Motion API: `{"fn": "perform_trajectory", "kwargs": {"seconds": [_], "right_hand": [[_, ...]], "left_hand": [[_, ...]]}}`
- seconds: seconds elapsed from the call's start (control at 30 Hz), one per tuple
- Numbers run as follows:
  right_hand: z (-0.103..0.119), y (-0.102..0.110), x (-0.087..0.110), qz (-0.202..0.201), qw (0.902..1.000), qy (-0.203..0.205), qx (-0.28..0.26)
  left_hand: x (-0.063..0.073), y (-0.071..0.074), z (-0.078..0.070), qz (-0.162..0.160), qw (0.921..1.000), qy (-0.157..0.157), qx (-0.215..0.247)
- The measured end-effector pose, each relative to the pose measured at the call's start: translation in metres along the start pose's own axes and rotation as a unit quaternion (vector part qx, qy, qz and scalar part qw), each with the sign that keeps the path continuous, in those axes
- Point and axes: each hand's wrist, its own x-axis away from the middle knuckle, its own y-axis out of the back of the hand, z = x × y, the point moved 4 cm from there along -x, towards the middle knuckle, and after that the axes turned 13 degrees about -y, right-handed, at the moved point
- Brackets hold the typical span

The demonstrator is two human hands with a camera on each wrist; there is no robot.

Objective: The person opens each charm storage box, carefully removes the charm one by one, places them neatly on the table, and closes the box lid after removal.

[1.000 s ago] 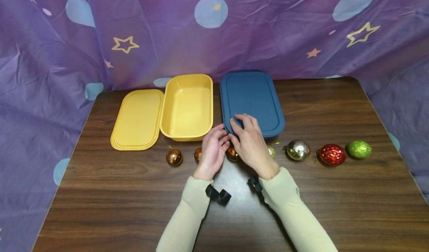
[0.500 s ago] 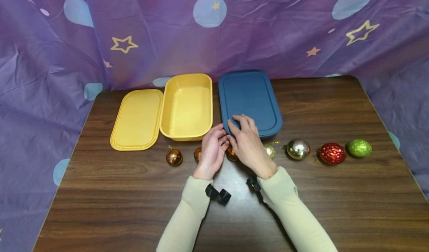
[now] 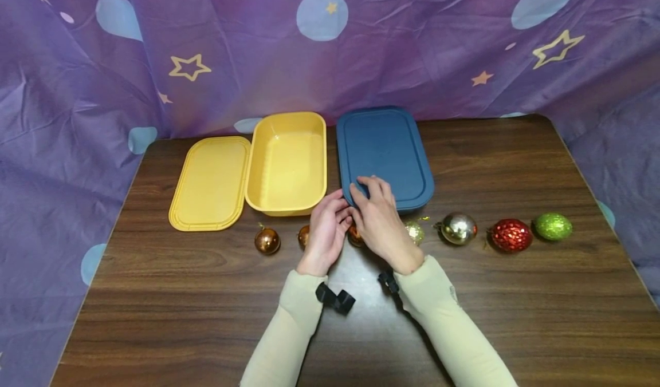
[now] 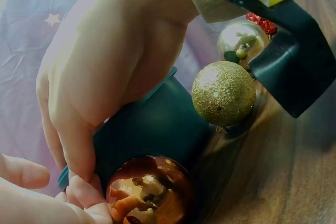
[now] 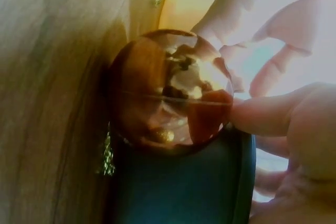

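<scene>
In the head view a blue lidded box [image 3: 384, 152] stands at the back of the table, its lid on top. My right hand [image 3: 381, 221] arches over the near left corner, fingertips on the lid and thumb at its rim. Palm partly up, my left hand [image 3: 326, 232] has its relaxed fingertips right at the same corner, beside the right thumb. A shiny copper Christmas bauble [image 5: 170, 93] lies under the hands, just in front of the box. To its right is a glittery gold bauble [image 4: 223, 94]. The fingertips at the rim are partly hidden.
An open yellow box [image 3: 289, 164] stands left of the blue one, with its yellow lid [image 3: 210, 184] flat beside it. Another copper bauble [image 3: 267, 241] lies in front. Silver [image 3: 458, 229], red [image 3: 510, 236] and green [image 3: 553, 226] baubles line the right side. A purple curtain hangs behind.
The blue box and its lid have shifted slightly left, and the right hand with them. The left hand has stayed nearly still at the corner.
</scene>
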Motion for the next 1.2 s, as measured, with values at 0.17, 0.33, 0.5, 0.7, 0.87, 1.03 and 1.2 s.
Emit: {"fn": "perform_trajectory", "kwargs": {"seconds": [0.17, 0.33, 0.5, 0.7, 0.87, 1.03, 1.2], "right_hand": [[0.002, 0.0, 0.0, -0.002, 0.9999, -0.014, -0.001], [0.004, -0.001, -0.001, 0.006, 0.9996, -0.028, 0.0], [0.005, -0.003, -0.002, 0.009, 0.9995, -0.031, 0.004], [0.006, -0.001, -0.002, 0.001, 0.9995, -0.029, 0.01], [0.005, 0.001, -0.002, -0.005, 0.9995, -0.031, 0.01], [0.004, 0.0, -0.002, -0.003, 0.9995, -0.03, 0.013], [0.002, 0.0, -0.001, -0.004, 0.9993, -0.034, 0.014]], "left_hand": [[-0.001, 0.001, 0.001, -0.001, 1.0, 0.004, -0.006], [0.0, 0.001, 0.0, -0.003, 0.9999, 0.006, -0.01], [0.0, 0.001, -0.001, -0.004, 0.9999, 0.006, -0.011], [0.001, 0.0, -0.003, 0.001, 0.9999, 0.008, -0.014], [0.002, -0.001, -0.004, 0.006, 0.9998, 0.007, -0.018], [0.003, -0.002, -0.005, 0.01, 0.9971, -0.017, -0.074], [0.005, -0.003, -0.009, 0.029, 0.9769, -0.055, -0.204]]}}
